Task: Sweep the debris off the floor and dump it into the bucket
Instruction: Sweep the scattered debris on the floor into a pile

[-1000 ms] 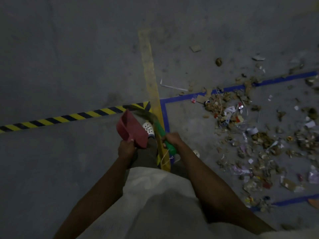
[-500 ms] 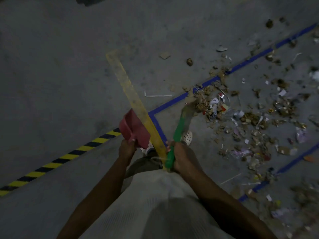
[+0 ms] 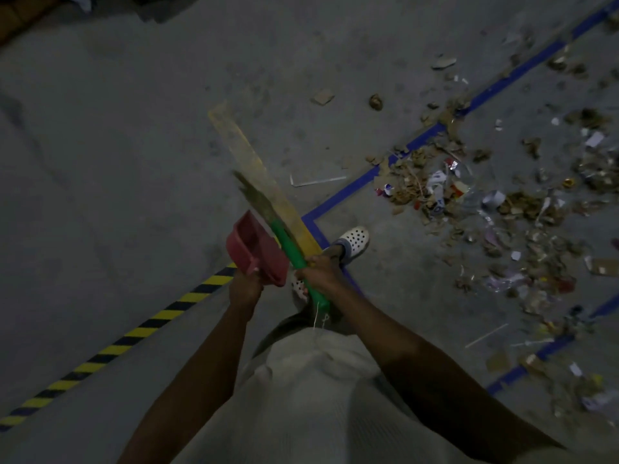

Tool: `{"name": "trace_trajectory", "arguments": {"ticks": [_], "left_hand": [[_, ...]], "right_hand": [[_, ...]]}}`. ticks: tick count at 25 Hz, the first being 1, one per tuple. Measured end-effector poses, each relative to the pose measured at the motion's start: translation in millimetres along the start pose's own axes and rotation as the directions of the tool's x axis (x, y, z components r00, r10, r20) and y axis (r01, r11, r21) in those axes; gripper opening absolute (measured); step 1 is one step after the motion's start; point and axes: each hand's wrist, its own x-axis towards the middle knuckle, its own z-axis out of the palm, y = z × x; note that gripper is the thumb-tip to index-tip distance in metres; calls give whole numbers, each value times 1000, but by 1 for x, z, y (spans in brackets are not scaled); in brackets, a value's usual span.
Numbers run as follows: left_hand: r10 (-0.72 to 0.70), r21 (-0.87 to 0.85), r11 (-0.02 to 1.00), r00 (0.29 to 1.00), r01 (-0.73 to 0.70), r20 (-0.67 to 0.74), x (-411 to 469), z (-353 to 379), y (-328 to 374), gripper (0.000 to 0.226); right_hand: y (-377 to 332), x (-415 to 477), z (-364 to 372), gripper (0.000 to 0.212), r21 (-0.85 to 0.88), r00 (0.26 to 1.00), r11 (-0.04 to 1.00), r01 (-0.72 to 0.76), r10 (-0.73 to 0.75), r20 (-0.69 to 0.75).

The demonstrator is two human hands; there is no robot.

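My left hand grips the handle of a red dustpan, held up off the floor in front of me. My right hand grips the green handle of a small broom; its brownish bristles point up and to the left, away from the debris. A wide scatter of debris, paper scraps, wrappers and brown bits, covers the grey floor to my right. No bucket is in view.
A yellow floor strip runs away from my feet. Blue tape lines frame the debris area, and black-and-yellow hazard tape runs to the lower left. My white shoe stands by the blue corner. Dark objects lie at the top left.
The broom head has swung from pointing right, toward the debris, over to the left above the dustpan. The view has turned further left. Both hands keep their grips.
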Motion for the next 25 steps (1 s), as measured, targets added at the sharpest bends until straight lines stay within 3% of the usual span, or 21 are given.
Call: {"name": "trace_trajectory", "arguments": {"ticks": [5, 8, 10, 14, 17, 19, 22, 25], "left_hand": [[-65, 63, 996, 998, 65, -17, 48, 7, 16, 52], [-77, 94, 993, 997, 79, -16, 71, 23, 30, 53], [-61, 108, 992, 998, 60, 10, 78, 37, 41, 52], [-6, 168, 986, 998, -5, 63, 93, 62, 74, 41], [30, 238, 970, 995, -52, 92, 97, 74, 104, 37], [44, 241, 968, 994, -68, 102, 98, 76, 123, 36], [49, 208, 975, 991, -75, 127, 106, 66, 149, 41], [-2, 154, 988, 995, -14, 99, 110, 46, 165, 48]], "right_hand": [[-12, 69, -47, 25, -83, 967, 993, -85, 63, -245], [-9, 93, -87, 3, 238, 938, 965, -109, 179, -296], [-10, 99, -118, 2, 424, 902, 901, -94, 257, -347], [-34, 112, -169, 21, 593, 746, 804, -38, 417, -518], [-73, 106, -155, 31, 636, 690, 771, 16, 452, -565], [-96, 83, -113, 41, 619, 705, 783, 62, 405, -582], [-113, 46, -39, 54, 495, 795, 861, 114, 220, -566], [-133, 28, -7, 43, 533, 911, 811, 241, 0, -412]]}}
